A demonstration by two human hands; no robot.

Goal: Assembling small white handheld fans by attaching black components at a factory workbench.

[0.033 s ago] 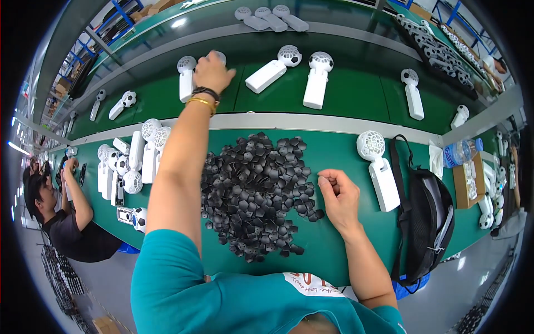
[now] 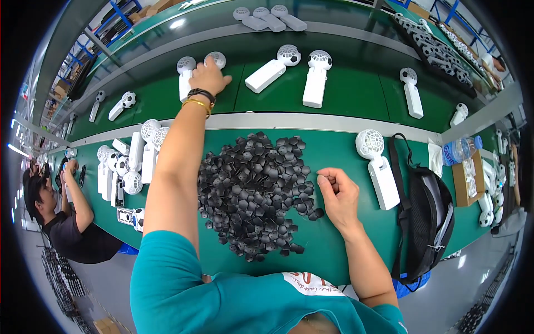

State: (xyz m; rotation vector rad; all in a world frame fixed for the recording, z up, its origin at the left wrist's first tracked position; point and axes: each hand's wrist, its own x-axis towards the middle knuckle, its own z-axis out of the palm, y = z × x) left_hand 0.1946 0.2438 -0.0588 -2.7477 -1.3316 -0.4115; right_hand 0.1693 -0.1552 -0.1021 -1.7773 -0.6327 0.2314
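Note:
My left hand [image 2: 207, 77] reaches far across to the green belt beyond the bench, over a white handheld fan [image 2: 216, 59] with a round grille head. Its thumb stands out to the right, apart from the fingers; the hand hides most of the fan's body. Another white fan [image 2: 185, 83] lies just left of it. My right hand [image 2: 340, 197] rests by the bench's right half, thumb and fingers drawn together; what they hold, if anything, is hidden. Between my arms spreads a pile of small black five-sided pieces [image 2: 250, 189].
Several fans [image 2: 133, 158] cluster left on the bench. One fan [image 2: 382, 181] and a black bag [image 2: 428, 222] lie right, near a water bottle [image 2: 461, 150] and a cardboard box [image 2: 467, 181]. More fans [image 2: 316, 80] lie along the belt. A co-worker [image 2: 67, 217] sits at left.
My left hand has shifted slightly left and nearer, and more of the fan's round head shows past the fingers. My right hand has stayed in place.

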